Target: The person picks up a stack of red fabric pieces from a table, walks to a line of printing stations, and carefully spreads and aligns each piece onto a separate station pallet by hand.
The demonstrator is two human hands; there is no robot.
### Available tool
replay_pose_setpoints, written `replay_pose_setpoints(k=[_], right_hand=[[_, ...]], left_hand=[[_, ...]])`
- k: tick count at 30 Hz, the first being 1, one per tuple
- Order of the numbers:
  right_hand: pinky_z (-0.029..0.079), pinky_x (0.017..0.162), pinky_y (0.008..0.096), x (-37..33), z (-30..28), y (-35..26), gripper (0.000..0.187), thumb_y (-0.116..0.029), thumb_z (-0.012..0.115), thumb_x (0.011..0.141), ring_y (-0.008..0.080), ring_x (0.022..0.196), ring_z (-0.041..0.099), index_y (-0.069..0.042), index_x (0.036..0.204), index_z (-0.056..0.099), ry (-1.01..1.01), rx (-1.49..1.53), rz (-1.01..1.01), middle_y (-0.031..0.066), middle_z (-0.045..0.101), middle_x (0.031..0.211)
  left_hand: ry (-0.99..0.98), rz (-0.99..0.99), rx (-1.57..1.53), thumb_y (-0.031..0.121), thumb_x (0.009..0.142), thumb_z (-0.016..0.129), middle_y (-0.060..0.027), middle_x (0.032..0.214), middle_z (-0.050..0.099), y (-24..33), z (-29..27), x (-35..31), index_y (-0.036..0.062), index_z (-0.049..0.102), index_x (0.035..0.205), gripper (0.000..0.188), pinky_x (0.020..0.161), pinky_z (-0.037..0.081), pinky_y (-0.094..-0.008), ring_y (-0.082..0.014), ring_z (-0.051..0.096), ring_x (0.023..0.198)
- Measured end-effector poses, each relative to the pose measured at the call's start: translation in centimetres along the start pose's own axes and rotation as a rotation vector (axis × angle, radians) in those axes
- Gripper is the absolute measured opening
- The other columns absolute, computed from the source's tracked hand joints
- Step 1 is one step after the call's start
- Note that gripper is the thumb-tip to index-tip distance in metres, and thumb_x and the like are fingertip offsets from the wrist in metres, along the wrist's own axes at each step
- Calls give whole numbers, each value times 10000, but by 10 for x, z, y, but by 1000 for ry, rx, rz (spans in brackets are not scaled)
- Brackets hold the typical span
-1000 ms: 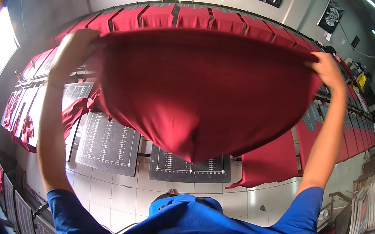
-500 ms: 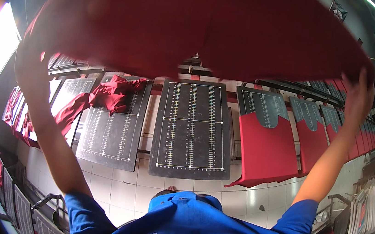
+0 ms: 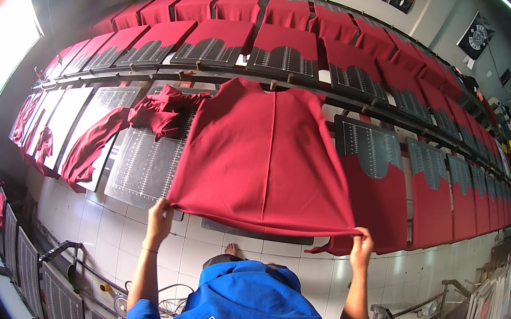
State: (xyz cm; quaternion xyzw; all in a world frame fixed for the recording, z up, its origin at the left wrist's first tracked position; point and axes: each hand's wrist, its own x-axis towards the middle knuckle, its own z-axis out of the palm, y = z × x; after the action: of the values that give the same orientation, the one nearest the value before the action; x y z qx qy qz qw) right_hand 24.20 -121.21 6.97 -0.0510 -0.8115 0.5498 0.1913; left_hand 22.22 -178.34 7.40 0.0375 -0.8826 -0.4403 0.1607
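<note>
A dark red cut fabric panel (image 3: 268,161), shaped like a shirt body with a curved neck and a crease down its middle, lies spread over the centre board. Its near edge is stretched between my two hands. My left hand (image 3: 160,215) pinches the near left corner; my right hand (image 3: 361,242) pinches the near right one. The panel hides nearly all of the black centre board (image 3: 247,230), whose front edge shows below the cloth. Crumpled red cloth (image 3: 158,114) rests on the marked black board (image 3: 140,178) to the left.
Boards with red panels (image 3: 380,199) continue to the right. Further rows of covered boards (image 3: 281,43) stand beyond a dark rail (image 3: 264,80). More boards lean at lower left (image 3: 29,266). Cables (image 3: 169,304) lie on the tiled floor (image 3: 184,258).
The panel, raised high and blocking the far view, has come down over the centre board. Both my hands have moved down and closer to my body, holding its near edge.
</note>
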Motion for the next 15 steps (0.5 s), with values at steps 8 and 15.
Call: replay_pose_setpoints(k=[8,15], right_hand=[[468,679,302,-93,-33,80,184,-157,572,951,130,739,580,-29,1052,656,-520,-177,477,53,641,809],[389,1075,373,-37,52,92,542,-378,544,1005,269,1308,490,23,1364,476,-481,17,432,194,528,1379]], left_hand=[[-396,-307,214,123,860,648,-218,885,680,-59,20,-104,9,625,968,158,748,532,-419,-387,677,863],[-436,-385,-157,332,1021,511,-189,1143,663,-101,82,-63,-29,545,1279,445,955,473,-338,-258,624,1093]])
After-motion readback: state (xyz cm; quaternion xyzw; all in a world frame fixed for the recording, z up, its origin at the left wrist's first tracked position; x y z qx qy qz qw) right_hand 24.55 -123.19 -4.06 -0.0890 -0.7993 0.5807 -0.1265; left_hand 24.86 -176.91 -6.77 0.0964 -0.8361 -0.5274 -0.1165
